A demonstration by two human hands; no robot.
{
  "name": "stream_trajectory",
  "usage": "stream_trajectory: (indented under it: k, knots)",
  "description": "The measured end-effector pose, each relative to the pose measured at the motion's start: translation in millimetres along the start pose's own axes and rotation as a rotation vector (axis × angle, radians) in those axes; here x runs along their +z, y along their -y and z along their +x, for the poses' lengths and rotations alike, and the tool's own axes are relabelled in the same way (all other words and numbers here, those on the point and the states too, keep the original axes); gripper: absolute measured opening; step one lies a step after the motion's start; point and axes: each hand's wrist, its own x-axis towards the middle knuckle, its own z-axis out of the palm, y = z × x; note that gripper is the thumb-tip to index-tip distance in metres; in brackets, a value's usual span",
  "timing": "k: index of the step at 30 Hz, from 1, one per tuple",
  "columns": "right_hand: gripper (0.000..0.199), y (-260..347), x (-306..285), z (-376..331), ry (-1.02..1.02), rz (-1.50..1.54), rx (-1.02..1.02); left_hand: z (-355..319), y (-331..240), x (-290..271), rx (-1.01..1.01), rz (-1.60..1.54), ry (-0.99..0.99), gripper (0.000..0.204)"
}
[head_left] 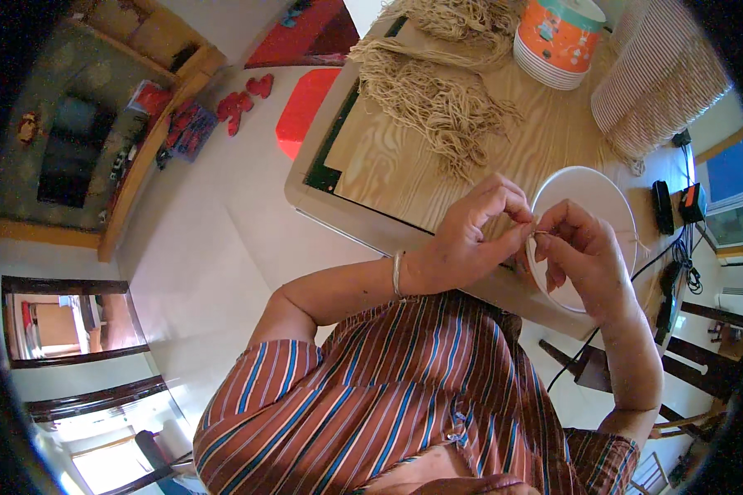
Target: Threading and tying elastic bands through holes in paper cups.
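My left hand (pixel 480 235), with a silver bangle at its wrist, pinches thumb and forefinger together at the near-left rim of a white paper bucket (pixel 586 186). Right beside it, the fingertips of my right hand (pixel 584 257) are closed too, and a thin strand of string (pixel 541 233) shows between them. My right hand covers part of the bucket's mouth. A short tan string end (pixel 642 247) sticks out at the bucket's right side. Beyond my hands lies a loose tangle of tan strings (pixel 437 103) on the wooden tabletop (pixel 388 169).
An orange stack of printed paper buckets (pixel 557 41) stands at the back. Long nested stacks of buckets (pixel 660 74) lean at the right with strings hanging. Black cables (pixel 689 256) lie at the right edge. A red stool (pixel 305 111) is left of the table.
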Motion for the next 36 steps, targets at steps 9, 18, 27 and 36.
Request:
stream_trajectory:
  k: [9, 18, 27, 36]
  knots:
    - [0.005, -12, 8, -5, -0.179, -0.284, -0.192, 2, -4, 1, -0.178, -0.049, -0.015, 0.011]
    - [0.010, -18, 10, -4, -0.244, -0.426, -0.431, 13, -3, -7, -0.276, -0.051, 0.144, 0.012]
    - [0.007, -14, 9, -2, -0.237, -0.225, -0.242, 23, 4, -17, -0.129, -0.003, 0.260, 0.015]
    - [0.004, -10, 8, -3, -0.232, -0.176, -0.173, 26, 4, -17, -0.149, -0.020, 0.306, 0.015]
